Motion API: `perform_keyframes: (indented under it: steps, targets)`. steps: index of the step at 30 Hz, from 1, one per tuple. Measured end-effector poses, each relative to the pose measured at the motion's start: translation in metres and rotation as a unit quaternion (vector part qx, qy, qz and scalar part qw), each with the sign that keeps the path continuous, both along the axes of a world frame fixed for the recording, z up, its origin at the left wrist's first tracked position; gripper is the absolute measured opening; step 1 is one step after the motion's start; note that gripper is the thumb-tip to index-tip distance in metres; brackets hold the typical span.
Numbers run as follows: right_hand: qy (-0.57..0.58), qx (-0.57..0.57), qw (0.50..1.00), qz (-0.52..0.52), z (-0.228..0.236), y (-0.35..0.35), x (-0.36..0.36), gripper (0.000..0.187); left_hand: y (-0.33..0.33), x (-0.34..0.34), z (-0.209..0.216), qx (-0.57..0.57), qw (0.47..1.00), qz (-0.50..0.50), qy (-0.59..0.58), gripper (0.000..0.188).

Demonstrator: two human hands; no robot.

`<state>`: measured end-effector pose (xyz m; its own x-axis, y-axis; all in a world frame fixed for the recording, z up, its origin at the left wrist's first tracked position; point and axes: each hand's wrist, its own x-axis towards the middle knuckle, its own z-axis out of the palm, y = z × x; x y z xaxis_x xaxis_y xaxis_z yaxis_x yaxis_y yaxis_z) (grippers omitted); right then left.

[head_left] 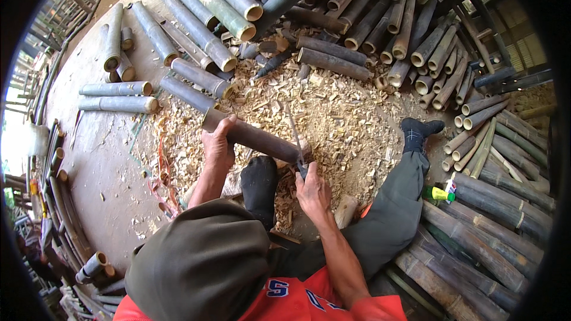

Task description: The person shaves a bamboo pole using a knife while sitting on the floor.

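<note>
A dark brown bamboo section (259,139) lies slanting across the middle of the view, its left end raised toward my left hand. My left hand (218,141) is closed around that left end. My right hand (313,191) is closed on the dark handle of a long-bladed knife (294,134). The blade points away from me and crosses the right end of the bamboo; whether its edge touches the bamboo I cannot tell. A wooden block (305,150) shows partly behind that end. My dark-socked foot (260,185) is just below the bamboo.
Wood chips (351,125) cover much of the floor. Cut bamboo tubes (199,27) lie at the far left, with a large stack (437,62) at the far right. More dark bamboo (476,244) is piled at the right, beside a yellow bottle with a green cap (440,194). My other foot (419,134) stretches right.
</note>
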<state>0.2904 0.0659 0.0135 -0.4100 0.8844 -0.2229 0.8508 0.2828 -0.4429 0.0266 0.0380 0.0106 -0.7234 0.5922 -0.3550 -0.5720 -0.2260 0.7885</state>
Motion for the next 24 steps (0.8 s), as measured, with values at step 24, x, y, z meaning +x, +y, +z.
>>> perform_keyframes:
  steps: [24]
  targets:
    - [0.045, -0.021, 0.999, 0.001, 0.046, -0.004, -0.002, 0.033, -0.028, 0.002, 0.008, 0.032, 0.996, -0.080, 0.030, 0.041]
